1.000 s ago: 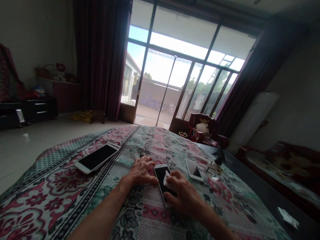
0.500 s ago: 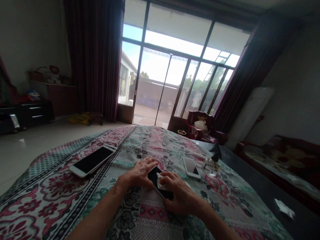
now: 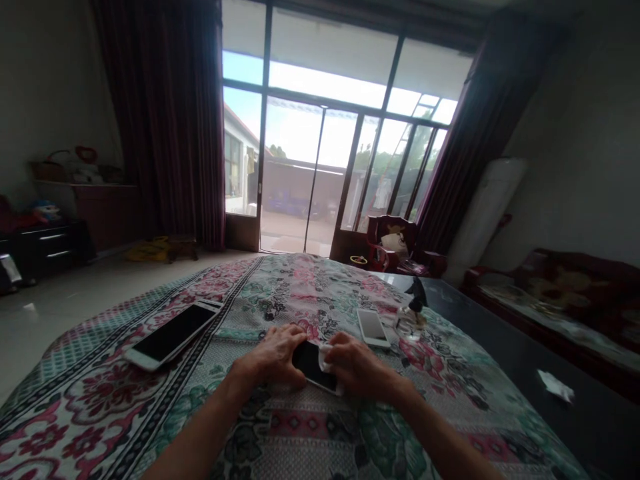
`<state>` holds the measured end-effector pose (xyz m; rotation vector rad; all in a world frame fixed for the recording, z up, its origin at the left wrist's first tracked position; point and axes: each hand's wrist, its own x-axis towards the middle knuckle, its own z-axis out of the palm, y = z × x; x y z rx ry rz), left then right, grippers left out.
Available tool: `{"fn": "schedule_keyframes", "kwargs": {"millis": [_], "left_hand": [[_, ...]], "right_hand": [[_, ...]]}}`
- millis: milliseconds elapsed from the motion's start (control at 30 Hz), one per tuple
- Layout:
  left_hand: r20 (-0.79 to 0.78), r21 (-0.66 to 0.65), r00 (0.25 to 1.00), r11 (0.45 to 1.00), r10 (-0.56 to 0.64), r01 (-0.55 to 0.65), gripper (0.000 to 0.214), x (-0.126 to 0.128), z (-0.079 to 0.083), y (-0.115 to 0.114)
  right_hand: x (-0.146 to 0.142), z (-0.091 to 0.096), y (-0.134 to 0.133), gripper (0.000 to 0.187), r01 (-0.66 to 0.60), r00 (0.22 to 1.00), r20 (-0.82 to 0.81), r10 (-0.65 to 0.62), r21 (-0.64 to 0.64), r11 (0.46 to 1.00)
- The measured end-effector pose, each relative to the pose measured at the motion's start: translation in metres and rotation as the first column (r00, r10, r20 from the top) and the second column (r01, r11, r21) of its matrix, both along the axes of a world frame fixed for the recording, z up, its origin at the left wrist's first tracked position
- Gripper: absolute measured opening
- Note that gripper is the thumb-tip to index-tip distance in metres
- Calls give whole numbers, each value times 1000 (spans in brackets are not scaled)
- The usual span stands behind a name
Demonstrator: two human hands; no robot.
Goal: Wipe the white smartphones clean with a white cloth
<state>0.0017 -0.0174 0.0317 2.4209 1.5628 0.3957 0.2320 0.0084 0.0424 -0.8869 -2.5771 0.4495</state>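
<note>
Phone [image 3: 309,364] now more crosswise between hands [image 3: 270,353] [image 3: 361,367]

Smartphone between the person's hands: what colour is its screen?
The smartphone's screen is black, seen best in the head view.

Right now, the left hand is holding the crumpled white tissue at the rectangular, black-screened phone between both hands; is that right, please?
Not quite: the head view shows the right hand, not the left hand, holding the crumpled white tissue at the rectangular, black-screened phone between both hands.
</note>
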Motion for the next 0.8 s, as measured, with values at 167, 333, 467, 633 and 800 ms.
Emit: {"fn": "schedule_keyframes", "kwargs": {"millis": [167,333,467,633,800], "left_hand": [[-63,-9,997,999,52,-53,76,-5,11,-7],[-26,-27,999,999,40,-41,88,9,3,-10],[3,9,1000,1000,0,0,85,25,-10,-9],[-20,69,1000,998,-3,5,76,30,-22,-8],[-32,201,999,979,24,-17,68,35,-26,-16]], "right_hand": [[5,-8,10,14,201,979,-47,-198,73,977],[0,-27,13,14,309,947,-130,-294,125,943],[-1,-37,14,14,321,941,-162,-298,138,937],[0,-40,13,15,339,931,-193,-309,145,930],[-3,-40,9,14,370,920,-198,-338,155,916]]}}
